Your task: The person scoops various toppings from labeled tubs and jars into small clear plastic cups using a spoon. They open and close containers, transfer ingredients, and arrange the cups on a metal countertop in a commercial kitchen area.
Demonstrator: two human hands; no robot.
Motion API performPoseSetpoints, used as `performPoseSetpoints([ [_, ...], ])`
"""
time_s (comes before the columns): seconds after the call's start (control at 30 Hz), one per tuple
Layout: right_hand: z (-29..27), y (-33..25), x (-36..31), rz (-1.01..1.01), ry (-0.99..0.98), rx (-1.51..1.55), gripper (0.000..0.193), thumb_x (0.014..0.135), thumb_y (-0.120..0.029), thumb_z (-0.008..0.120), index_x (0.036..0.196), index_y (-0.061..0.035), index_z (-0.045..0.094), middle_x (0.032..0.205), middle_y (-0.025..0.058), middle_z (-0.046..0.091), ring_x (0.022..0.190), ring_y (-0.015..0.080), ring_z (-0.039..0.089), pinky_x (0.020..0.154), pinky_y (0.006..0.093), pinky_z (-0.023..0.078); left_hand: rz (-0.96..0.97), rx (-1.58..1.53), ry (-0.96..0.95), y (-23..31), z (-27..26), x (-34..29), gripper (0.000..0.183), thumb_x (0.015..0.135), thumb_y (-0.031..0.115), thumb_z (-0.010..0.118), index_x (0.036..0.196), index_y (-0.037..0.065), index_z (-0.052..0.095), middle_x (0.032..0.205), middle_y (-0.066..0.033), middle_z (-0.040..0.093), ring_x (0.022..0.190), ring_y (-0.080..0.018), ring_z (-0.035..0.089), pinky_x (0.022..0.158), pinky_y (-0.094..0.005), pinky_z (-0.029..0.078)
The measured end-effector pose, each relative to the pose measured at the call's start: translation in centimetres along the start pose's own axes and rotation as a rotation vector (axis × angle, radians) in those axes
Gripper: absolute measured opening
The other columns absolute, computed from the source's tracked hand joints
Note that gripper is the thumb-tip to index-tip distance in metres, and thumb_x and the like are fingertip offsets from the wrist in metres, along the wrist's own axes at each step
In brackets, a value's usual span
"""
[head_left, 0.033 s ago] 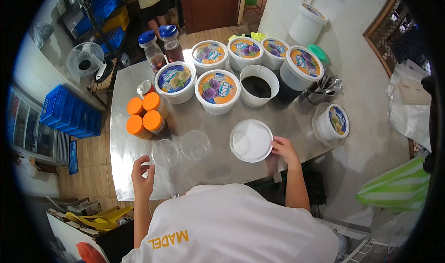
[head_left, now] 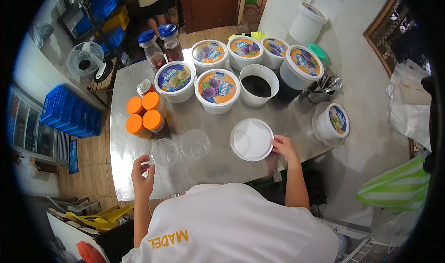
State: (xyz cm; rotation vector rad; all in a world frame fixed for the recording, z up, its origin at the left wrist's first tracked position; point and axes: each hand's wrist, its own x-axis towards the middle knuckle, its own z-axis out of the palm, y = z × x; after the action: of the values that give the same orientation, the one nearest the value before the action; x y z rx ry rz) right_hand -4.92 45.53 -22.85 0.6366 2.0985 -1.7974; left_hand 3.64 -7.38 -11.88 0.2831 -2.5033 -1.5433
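My right hand point(head_left: 284, 148) grips the near right side of a round white tub point(head_left: 232, 137), thumb and fingers at its rim. A smooth white mass, perhaps powder, shows inside the tub; I cannot make out what it is. My left hand point(head_left: 143, 174) is by the table's front edge, fingers loosely bent and thumb apart, with nothing in them. Just beyond it stands a clear plastic cup point(head_left: 165, 152), and a second clear cup point(head_left: 195, 144) is beside that one. Behind the white tub sits an uncovered white bucket point(head_left: 270, 99) with dark liquid in it.
Lidded white buckets point(head_left: 217, 106) line the back of the steel table point(head_left: 213, 124). Orange-capped jars point(head_left: 152, 119), a can point(head_left: 145, 87) and blue-lidded pitchers point(head_left: 152, 51) stand left. Utensils point(head_left: 327, 86) and a smaller tub point(head_left: 337, 120) are right. Another person point(head_left: 151, 1) stands beyond.
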Motion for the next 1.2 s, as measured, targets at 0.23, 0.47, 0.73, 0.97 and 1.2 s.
performPoseSetpoints([
  [0.23, 0.6, -7.2, -1.4, -0.02, -0.166, 0.175, 0.035, 0.092, -0.01, 0.067, 0.125, -0.0005, 0.062, 0.104, 0.0031, 0.068, 0.089, 0.0118, 0.065, 0.077, 0.0291, 0.055, -0.045, 0.016, 0.073, -0.2, -0.4, -0.5, 0.033, 0.087, 0.003, 0.065, 0.12, 0.005, 0.059, 0.114, -0.0066, 0.063, 0.084, -0.0129, 0.059, 0.081, -0.0304, 0.049],
  [0.47, 2.7, -22.4, -5.8, -0.875, 0.079, -0.519, 0.04, 0.078, -0.003, 0.074, 0.116, -0.0055, 0.065, 0.097, 0.0056, 0.067, 0.089, 0.0193, 0.065, 0.081, 0.0317, 0.052, -0.082, 0.026, 0.148, -1.2, -1.6, -1.4, 0.032, 0.089, 0.006, 0.064, 0.12, 0.005, 0.059, 0.113, -0.0064, 0.062, 0.088, -0.014, 0.06, 0.083, -0.0305, 0.049],
  [0.73, 5.9, -18.1, 8.7, -0.961, 0.219, -1.022, 0.03, 0.072, 0.0, 0.073, 0.099, -0.01, 0.065, 0.1, 0.0086, 0.062, 0.102, 0.0321, 0.058, 0.085, 0.0422, 0.049, -0.091, 0.012, 0.194, -1.2, -1.4, -2.7, 0.033, 0.088, 0.006, 0.065, 0.121, 0.006, 0.059, 0.115, -0.007, 0.063, 0.087, -0.0142, 0.061, 0.084, -0.0324, 0.049],
  [0.97, 9.5, -18.1, 6.7, -0.957, 0.352, -1.102, 0.036, 0.07, -0.009, 0.079, 0.102, -0.0094, 0.064, 0.106, 0.0114, 0.06, 0.104, 0.0336, 0.057, 0.088, 0.0438, 0.047, -0.172, 0.014, 0.288, -2.8, -2.8, -4.2, 0.034, 0.087, 0.004, 0.065, 0.12, 0.005, 0.059, 0.114, -0.0075, 0.063, 0.086, -0.0146, 0.061, 0.083, -0.0322, 0.048],
  [1.2, 19.0, -17.4, 7.0, -1.233, 0.034, -1.19, 0.03, 0.074, -0.003, 0.072, 0.101, -0.0063, 0.058, 0.107, 0.0139, 0.061, 0.106, 0.0364, 0.06, 0.09, 0.0453, 0.048, -0.052, -0.031, 0.257, -1.3, -1.4, -1.8, 0.034, 0.086, 0.004, 0.066, 0.119, 0.005, 0.059, 0.112, -0.0063, 0.063, 0.086, -0.0138, 0.061, 0.082, -0.0318, 0.048],
])
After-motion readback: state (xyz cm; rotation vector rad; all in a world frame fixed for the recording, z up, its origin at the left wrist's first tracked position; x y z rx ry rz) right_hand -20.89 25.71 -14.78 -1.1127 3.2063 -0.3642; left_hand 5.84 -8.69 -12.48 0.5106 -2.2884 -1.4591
